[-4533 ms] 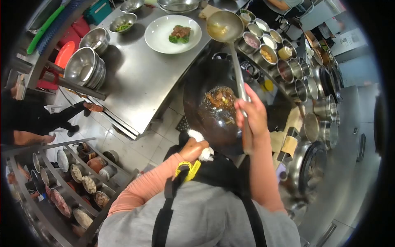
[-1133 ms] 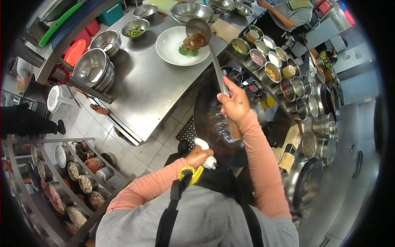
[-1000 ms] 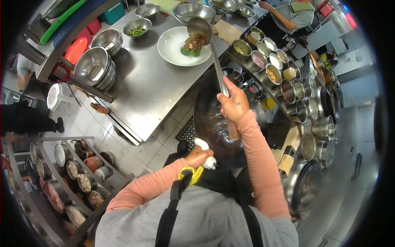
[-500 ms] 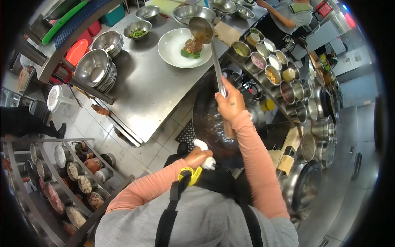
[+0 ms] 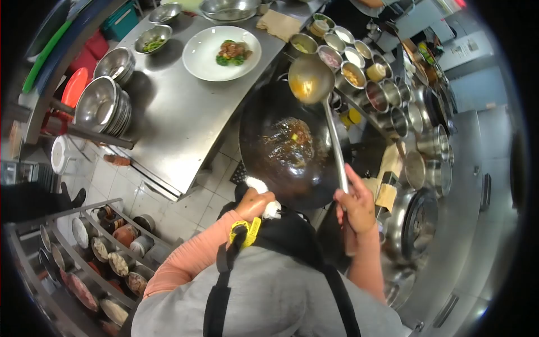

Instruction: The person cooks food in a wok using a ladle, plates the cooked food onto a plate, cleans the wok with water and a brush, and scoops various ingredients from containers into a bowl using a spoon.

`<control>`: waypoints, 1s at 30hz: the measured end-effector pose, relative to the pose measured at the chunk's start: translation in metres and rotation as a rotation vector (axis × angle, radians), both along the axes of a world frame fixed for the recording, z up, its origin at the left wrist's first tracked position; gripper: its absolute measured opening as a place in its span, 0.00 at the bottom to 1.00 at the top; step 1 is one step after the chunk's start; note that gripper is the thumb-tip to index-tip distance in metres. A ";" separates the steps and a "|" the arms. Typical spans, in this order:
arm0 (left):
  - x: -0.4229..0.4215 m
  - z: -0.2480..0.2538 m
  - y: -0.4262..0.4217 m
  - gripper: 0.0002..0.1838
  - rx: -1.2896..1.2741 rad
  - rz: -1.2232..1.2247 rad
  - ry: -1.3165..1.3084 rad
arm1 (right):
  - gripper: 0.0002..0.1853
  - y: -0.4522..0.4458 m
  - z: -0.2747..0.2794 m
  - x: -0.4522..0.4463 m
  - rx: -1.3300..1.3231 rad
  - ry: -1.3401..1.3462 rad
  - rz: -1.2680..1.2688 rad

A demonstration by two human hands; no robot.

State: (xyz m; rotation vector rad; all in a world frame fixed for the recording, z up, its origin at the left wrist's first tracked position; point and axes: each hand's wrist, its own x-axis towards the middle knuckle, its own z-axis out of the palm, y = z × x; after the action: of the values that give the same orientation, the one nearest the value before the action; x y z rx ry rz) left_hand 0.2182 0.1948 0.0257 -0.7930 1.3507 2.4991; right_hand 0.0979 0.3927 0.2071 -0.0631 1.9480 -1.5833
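My right hand [image 5: 359, 203] grips the long handle of a metal ladle [image 5: 310, 78], whose bowl is up over the far right rim of the wok. A dark wok [image 5: 261, 160] holds glossy brown food in sauce [image 5: 287, 143]. My left hand [image 5: 252, 203] is closed round a white cloth [image 5: 272, 210] at the wok's near edge; the wok's handle is hidden under it. On the steel table beyond, a white plate [image 5: 196, 60] bears green vegetables topped with brown meat [image 5: 233, 51].
Stacked steel bowls [image 5: 96, 106] stand at the table's left. To the right are several metal containers of ingredients [image 5: 353, 74] and steel pots [image 5: 432, 143]. A rack of food tubs [image 5: 106, 247] is at lower left. Another person's arm [image 5: 368, 3] shows at the top.
The ladle has moved from over the plate back to the wok's right side, with my right hand drawn nearer me. The view has shifted, and more of the wok's contents shows.
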 end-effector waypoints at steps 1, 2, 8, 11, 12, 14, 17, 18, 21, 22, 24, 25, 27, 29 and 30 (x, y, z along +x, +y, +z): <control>0.000 -0.001 -0.001 0.09 -0.012 0.000 0.009 | 0.37 0.015 -0.001 0.009 0.080 -0.011 0.005; -0.001 0.002 -0.003 0.09 -0.027 -0.003 0.019 | 0.36 0.029 -0.005 0.018 0.158 -0.024 0.008; -0.009 0.038 0.001 0.07 0.107 0.082 0.015 | 0.34 0.056 -0.032 0.034 0.436 0.035 0.068; -0.008 0.038 -0.003 0.11 0.042 0.003 0.009 | 0.33 0.063 -0.044 0.030 0.579 0.262 0.221; -0.006 0.036 -0.004 0.11 0.040 -0.010 -0.002 | 0.34 0.065 -0.051 0.030 0.561 0.356 0.233; -0.005 0.029 -0.005 0.09 0.038 -0.026 -0.024 | 0.35 0.070 -0.068 0.031 0.524 0.545 0.262; -0.005 0.032 -0.004 0.09 0.035 -0.018 -0.042 | 0.35 0.074 -0.075 0.032 0.454 0.474 0.252; -0.005 0.029 -0.005 0.09 0.014 -0.021 -0.039 | 0.34 0.070 -0.069 0.032 0.423 0.390 0.227; -0.004 0.022 -0.004 0.09 -0.016 -0.035 -0.054 | 0.34 0.065 -0.054 0.038 0.382 0.092 0.155; -0.004 0.022 -0.004 0.09 -0.006 -0.040 -0.068 | 0.34 0.066 -0.060 0.037 0.431 0.162 0.199; -0.005 0.023 -0.004 0.10 0.014 -0.048 -0.079 | 0.35 0.071 -0.072 0.034 0.464 0.237 0.246; -0.005 0.021 -0.004 0.10 0.024 -0.049 -0.077 | 0.35 0.075 -0.079 0.034 0.447 0.240 0.250; -0.005 0.019 -0.004 0.10 0.048 -0.045 -0.066 | 0.36 0.068 -0.071 0.033 0.382 0.116 0.199; -0.006 0.018 -0.004 0.10 0.073 -0.037 -0.049 | 0.36 0.060 -0.053 0.036 0.284 -0.140 0.089; -0.007 0.014 -0.004 0.10 0.074 -0.044 -0.055 | 0.36 0.059 -0.050 0.036 0.238 -0.179 0.074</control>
State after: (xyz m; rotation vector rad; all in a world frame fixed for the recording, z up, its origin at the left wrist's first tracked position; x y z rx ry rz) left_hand 0.2117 0.1908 0.0399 -0.8019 1.2362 2.4598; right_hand 0.1339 0.4519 0.1569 0.1001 1.9544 -1.2556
